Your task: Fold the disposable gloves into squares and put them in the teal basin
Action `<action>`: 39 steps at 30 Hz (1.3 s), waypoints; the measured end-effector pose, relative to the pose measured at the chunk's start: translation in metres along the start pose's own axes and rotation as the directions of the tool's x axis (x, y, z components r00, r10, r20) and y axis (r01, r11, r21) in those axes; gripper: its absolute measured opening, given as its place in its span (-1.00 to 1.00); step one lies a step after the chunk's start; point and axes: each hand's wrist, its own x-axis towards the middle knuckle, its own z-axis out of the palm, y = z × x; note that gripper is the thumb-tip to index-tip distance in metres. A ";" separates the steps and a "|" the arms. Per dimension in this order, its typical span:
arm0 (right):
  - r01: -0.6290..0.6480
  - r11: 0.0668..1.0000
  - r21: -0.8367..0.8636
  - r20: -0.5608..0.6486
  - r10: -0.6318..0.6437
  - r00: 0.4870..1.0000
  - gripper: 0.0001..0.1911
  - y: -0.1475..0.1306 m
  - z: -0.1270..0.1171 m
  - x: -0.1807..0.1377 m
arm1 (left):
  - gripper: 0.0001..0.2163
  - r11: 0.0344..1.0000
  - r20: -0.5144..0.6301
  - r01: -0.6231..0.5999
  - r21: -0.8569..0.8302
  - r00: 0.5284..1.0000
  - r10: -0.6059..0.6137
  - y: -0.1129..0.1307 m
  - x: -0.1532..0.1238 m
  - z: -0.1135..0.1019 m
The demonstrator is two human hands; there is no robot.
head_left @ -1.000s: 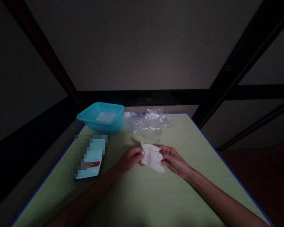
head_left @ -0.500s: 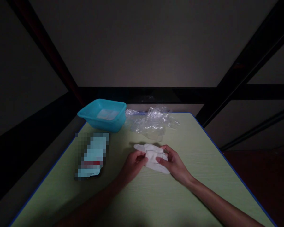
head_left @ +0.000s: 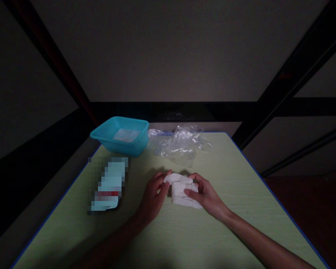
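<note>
A folded white cloth-like piece (head_left: 182, 193) with rounded flaps is between my two hands, low over the table; its exact kind I cannot make out. My right hand (head_left: 208, 196) grips its right side, thumb pressed on top and fingers behind. At the upper left, my left hand (head_left: 154, 194) has thumb and fingers around a rounded flap that sticks out. The left fingertips are partly hidden behind that flap.
A blue plastic basket (head_left: 141, 146) with something white inside stands at the table's back left. Crumpled clear plastic (head_left: 182, 145) lies along the back. A pixelated light-blue item (head_left: 110, 183) rests at left. The pale green table (head_left: 226, 239) has blue edging, with a wall behind.
My left hand has shifted from the left side of the folded white piece to its upper-left flap, fingers more raised. The right hand keeps its grip; the view has shifted slightly.
</note>
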 end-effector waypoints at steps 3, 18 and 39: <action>0.014 1.000 -0.024 0.016 -0.014 1.000 -0.53 0.000 0.000 0.000 | -0.64 0.999 0.027 0.018 -0.035 0.999 -0.017 -0.002 0.002 -0.002; 0.084 0.994 -0.070 0.246 -0.065 0.967 -0.60 -0.013 -0.002 -0.010 | -0.63 0.967 0.139 0.166 -0.192 0.980 -0.140 0.003 0.010 -0.012; 0.479 0.521 -0.706 0.467 -0.165 0.869 -0.67 -0.031 -0.012 -0.005 | -0.37 0.959 0.578 0.258 0.113 0.769 -0.275 0.012 -0.004 -0.030</action>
